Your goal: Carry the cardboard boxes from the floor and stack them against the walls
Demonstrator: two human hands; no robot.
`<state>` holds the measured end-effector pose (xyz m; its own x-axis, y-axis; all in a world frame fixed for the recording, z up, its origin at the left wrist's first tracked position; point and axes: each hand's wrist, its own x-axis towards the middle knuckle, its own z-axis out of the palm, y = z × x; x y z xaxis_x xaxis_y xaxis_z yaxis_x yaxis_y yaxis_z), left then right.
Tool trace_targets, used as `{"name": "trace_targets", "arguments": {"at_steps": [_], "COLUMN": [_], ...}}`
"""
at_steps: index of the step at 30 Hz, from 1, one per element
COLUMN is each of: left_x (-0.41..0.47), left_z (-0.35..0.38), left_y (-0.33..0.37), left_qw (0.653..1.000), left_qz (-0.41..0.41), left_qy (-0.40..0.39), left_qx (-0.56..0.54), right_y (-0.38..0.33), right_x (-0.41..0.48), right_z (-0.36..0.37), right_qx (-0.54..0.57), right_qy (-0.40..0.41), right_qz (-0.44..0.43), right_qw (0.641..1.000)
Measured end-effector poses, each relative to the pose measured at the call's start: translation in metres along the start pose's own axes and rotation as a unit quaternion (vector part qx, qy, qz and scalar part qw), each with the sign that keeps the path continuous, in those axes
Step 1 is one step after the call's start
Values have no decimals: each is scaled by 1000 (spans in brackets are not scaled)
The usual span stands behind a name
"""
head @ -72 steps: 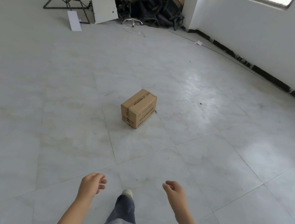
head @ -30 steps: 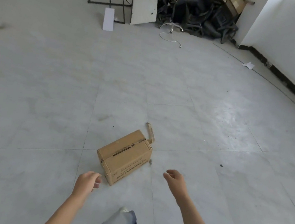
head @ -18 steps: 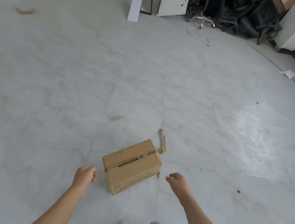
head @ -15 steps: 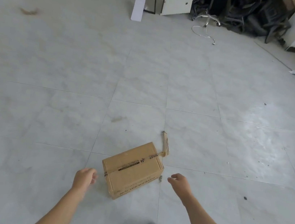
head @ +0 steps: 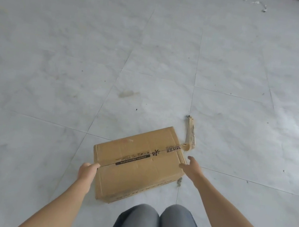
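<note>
Lower middle of the frame, our left hand (head: 87, 171) curls at the left end of the box (head: 137, 163); we cannot tell if it grips. The box sits on the floor (head: 53, 80), stiff and probably light, best held by both ends. Our right hand (head: 191, 169) reaches its right end, fingers relaxed.

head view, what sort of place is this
Probably a bare indoor room, perhaps a storeroom or emptied office: a wide floor of large pale tiles, stained, with a taped cardboard box, a peeled strip of packing tape and a stray cable lying on it.
</note>
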<state>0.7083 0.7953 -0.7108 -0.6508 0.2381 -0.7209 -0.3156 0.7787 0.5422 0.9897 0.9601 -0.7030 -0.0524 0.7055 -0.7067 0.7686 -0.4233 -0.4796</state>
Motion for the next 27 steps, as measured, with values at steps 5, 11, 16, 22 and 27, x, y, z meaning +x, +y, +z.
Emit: {"name": "trace_targets", "arguments": {"at_steps": [5,11,16,22,27], "left_x": [43,50,25,-50,-167], "left_z": [29,36,15,-72,-188], "left_y": [-26,-41,-15,51,116], "left_qw": [999,996,997,997,988], "left_qz": [-39,-75,-35,-21,-7], "left_qy": [-30,-20,-22,9,43], "left_qx": [-14,-49,-59,-73,-147], "right_y": [25,51,22,-66,-179], "right_x": [63,77,44,-35,-143], "right_z": [31,39,22,-28,-61], "right_qx": [2,64,44,9,6], "right_qy": [-12,-5,6,1,-56], "right_qz": [32,76,70,15,-54], "right_qw": [999,995,997,1000,997]}}
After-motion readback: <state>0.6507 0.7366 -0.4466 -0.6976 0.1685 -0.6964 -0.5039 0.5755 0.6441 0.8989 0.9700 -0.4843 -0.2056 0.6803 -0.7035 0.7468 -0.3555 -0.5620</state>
